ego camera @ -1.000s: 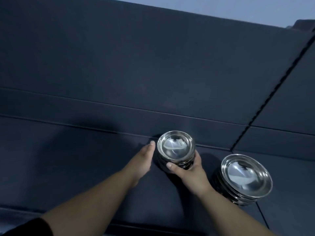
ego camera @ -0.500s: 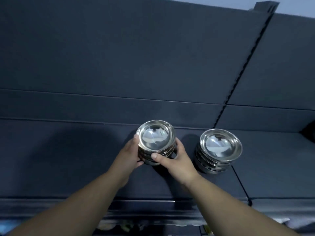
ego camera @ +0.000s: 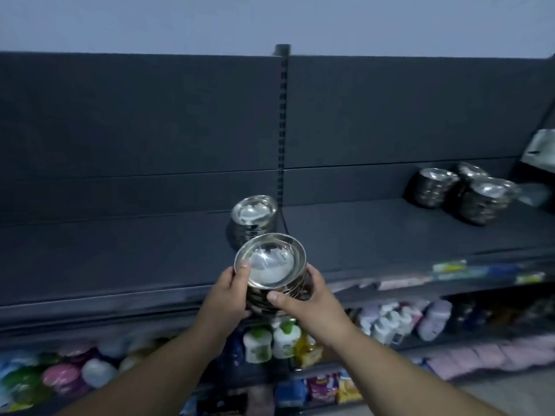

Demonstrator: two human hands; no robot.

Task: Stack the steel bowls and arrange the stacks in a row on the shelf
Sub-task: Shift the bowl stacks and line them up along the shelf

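Observation:
A stack of steel bowls (ego camera: 270,261) is lifted in front of the dark shelf (ego camera: 120,250), tilted toward me. My left hand (ego camera: 226,295) grips its left side with the thumb on the top rim. My right hand (ego camera: 309,298) holds its right side and base. Just behind it a second stack of steel bowls (ego camera: 253,216) stands on the shelf by the upright post. Three more stacks (ego camera: 432,187) (ego camera: 485,202) (ego camera: 470,171) crowd together at the far right of the shelf.
A slotted upright post (ego camera: 281,121) divides the dark back panel. Below the shelf, lower racks hold bottles (ego camera: 270,340), white containers (ego camera: 387,322) and coloured packets (ego camera: 330,385). A pale packaged item (ego camera: 540,148) sits at the right edge.
Both hands closed around the stack and lifted it off the shelf toward me. The view pulled back, so the lower racks and the right-hand stacks now show.

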